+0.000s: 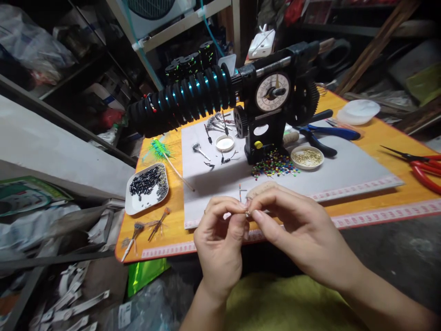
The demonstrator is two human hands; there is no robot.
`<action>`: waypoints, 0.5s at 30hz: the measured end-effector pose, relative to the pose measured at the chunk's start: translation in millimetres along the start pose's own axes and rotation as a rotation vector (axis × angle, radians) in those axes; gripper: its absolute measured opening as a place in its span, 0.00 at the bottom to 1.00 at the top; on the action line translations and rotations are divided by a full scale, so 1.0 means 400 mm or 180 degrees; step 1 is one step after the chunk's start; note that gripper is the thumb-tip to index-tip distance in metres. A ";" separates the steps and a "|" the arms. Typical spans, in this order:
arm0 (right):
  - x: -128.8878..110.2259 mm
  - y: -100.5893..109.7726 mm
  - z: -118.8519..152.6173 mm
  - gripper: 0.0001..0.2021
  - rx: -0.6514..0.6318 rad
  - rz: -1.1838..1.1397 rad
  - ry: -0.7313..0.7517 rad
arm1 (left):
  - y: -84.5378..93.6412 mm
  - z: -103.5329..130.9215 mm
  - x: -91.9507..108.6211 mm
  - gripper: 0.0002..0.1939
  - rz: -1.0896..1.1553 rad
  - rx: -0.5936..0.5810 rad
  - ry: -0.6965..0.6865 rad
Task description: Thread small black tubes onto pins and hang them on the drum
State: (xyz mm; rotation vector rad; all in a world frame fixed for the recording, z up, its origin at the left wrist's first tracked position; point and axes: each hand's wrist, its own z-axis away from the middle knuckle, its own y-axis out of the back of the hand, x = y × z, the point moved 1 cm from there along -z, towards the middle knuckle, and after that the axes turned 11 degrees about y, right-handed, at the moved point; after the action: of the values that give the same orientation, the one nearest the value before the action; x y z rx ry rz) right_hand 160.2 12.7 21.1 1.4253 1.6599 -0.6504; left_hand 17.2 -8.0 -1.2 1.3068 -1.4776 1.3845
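My left hand (222, 241) and my right hand (298, 230) meet at their fingertips over the front edge of the grey board (210, 184). Both hands are closed in a pinch around a tiny metallic piece (247, 214), too small to make out clearly. Just beyond the fingertips a thin piece with orange ends (240, 192) shows above the board. Behind the hands lies a pile of colourful round-headed pins (274, 164). A round white dish (307, 158) of small gold parts stands beside the pile.
A black machine (272, 115) with a dial and a long ribbed roller (186, 99) stands across the board. At the left is a white tray (146, 205) of black pieces. Blue-handled pliers (334, 133) and red-handled scissors (425, 172) lie at the right.
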 end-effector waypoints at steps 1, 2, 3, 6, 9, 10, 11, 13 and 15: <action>0.001 -0.001 0.001 0.05 -0.0008 -0.0098 -0.0045 | 0.000 0.001 -0.001 0.06 0.0060 -0.0030 0.0006; 0.001 -0.002 0.002 0.05 -0.0019 -0.0209 -0.0094 | -0.001 0.001 -0.002 0.06 0.0116 -0.0063 0.0022; 0.001 -0.003 0.004 0.05 -0.0035 -0.0318 -0.0143 | -0.001 0.001 -0.002 0.06 0.0168 -0.0100 0.0046; 0.002 -0.006 0.009 0.05 -0.0068 -0.0526 -0.0242 | -0.004 0.002 -0.001 0.07 0.0350 -0.0207 0.0180; 0.002 -0.008 0.010 0.05 -0.0081 -0.0564 -0.0243 | -0.008 0.004 -0.001 0.06 0.0444 -0.0196 0.0352; 0.003 -0.008 0.009 0.05 -0.0097 -0.0531 -0.0222 | -0.009 0.006 -0.002 0.06 0.0445 -0.0180 0.0398; 0.004 -0.007 0.008 0.05 -0.0131 -0.0452 -0.0191 | -0.011 0.007 -0.003 0.05 0.0446 -0.0176 0.0429; 0.006 -0.002 0.004 0.06 -0.0200 -0.0106 -0.0042 | -0.014 0.011 -0.007 0.06 0.0455 -0.0187 0.0436; 0.006 0.007 0.003 0.08 -0.0228 0.0459 0.0262 | -0.016 0.014 -0.011 0.07 0.0433 -0.0197 0.0370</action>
State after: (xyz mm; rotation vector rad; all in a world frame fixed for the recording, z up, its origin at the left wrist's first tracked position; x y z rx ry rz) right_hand 163.2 13.7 18.9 1.5213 1.6092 -0.4524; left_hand 25.1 -12.0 -4.6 1.0861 -1.5410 1.4637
